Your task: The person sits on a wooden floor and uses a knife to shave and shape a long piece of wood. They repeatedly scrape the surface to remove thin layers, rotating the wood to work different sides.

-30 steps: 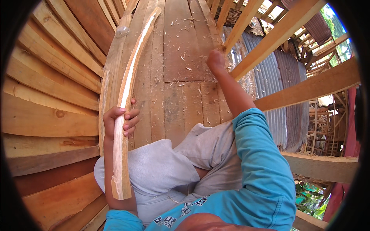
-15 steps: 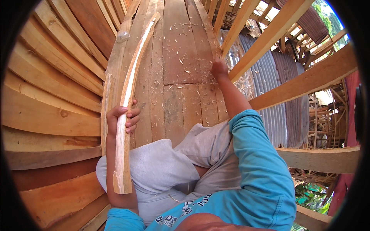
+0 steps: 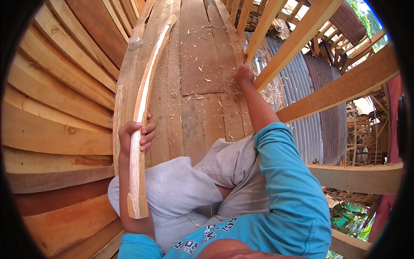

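Note:
My left hand point(image 3: 139, 136) is wrapped around a long, slightly curved piece of wood point(image 3: 137, 177). One lengthwise face of it is pale and freshly cut, while its edges are tan-brown. Its near end lies over my left forearm, and its far end reaches forward over the floorboards. Further ahead on the right, my right hand point(image 3: 244, 76) is closed in a fist beside the foot of a slanted wooden slat point(image 3: 297, 41). Whatever the fist holds, if anything, is hidden.
Pale shavings lie scattered on the plank floor point(image 3: 200, 116). A board wall point(image 3: 56, 125) runs along my left, with a small clear object point(image 3: 135, 42) near it. On the right, spaced rails point(image 3: 345, 93) stand before corrugated metal sheets point(image 3: 304, 103). My legs are folded in front of me.
The view has shifted very slightly. My left hand keeps its hold on the piece of wood, and my right fist stays by the slat.

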The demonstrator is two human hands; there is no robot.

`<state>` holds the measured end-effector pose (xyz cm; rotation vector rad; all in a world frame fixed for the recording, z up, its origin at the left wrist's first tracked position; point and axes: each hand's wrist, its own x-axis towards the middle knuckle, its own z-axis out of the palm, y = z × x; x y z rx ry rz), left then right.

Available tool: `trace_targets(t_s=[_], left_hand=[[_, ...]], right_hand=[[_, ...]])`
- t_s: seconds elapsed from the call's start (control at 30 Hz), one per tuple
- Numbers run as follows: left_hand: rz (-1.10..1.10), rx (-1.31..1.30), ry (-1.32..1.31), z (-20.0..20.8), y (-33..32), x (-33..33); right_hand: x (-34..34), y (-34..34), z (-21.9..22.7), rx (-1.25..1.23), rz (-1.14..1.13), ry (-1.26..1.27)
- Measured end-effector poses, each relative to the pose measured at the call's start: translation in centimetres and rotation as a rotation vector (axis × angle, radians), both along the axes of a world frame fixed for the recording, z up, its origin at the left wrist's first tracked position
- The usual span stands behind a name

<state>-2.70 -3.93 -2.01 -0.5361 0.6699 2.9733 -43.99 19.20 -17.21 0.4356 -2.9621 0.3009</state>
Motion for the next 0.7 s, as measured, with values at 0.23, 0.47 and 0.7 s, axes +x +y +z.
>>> trace_targets(t_s=[0.23,0.47,0.7], left_hand=[[0.003,0.019,-0.015,0.0,-0.1,0.1],[-0.002,0.011,-0.011,0.2,0.0,0.1],[-0.009,0.021,0.029,0.1,0.0,0.1]], right_hand=[[-1.6,-0.4,-1.1,-0.081,0.044,-0.017],[-1.6,-1.4,-3.1,-0.013,0.11,0.186],[-1.1,0.4,-2.7,-0.119,0.225,0.396]])
